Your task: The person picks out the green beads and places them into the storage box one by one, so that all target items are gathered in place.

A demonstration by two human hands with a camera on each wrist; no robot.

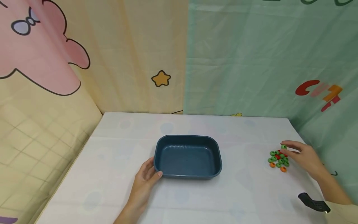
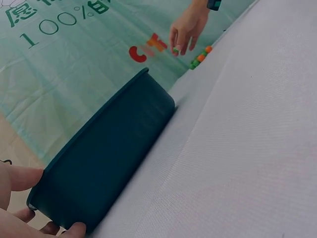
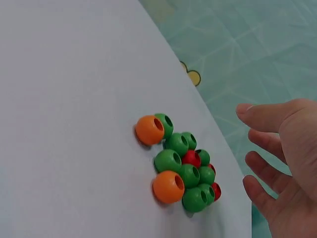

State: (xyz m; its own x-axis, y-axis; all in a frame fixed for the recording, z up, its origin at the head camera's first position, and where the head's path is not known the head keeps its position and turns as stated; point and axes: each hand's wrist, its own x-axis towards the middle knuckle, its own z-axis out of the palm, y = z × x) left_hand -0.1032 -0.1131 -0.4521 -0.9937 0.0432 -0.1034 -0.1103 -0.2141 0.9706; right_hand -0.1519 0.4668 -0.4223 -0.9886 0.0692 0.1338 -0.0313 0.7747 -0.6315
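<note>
A dark blue rectangular dish [image 1: 188,174] with rounded corners stands on the table, nothing inside it. My left hand [image 1: 144,182] grips its near left corner, thumb at the rim and fingers along the outer wall; the left wrist view shows the thumb [image 2: 25,177] there too. On the right, my right hand [image 1: 305,157] pinches a green bead [image 1: 283,147] between thumb and fingertips, just over a cluster of beads. Those are round with wide holes: green beads [image 3: 168,161], red beads [image 3: 191,158] and two orange beads [image 3: 168,187]. In the right wrist view the pinched bead is hidden.
A pale cloth [image 1: 112,186] covers the table. Printed curtains, one yellow [image 1: 134,62] and one green [image 1: 240,62], hang behind its far edge. The green one also runs along the right side, close to the beads. A black strap end [image 1: 313,203] sticks out by the right sleeve.
</note>
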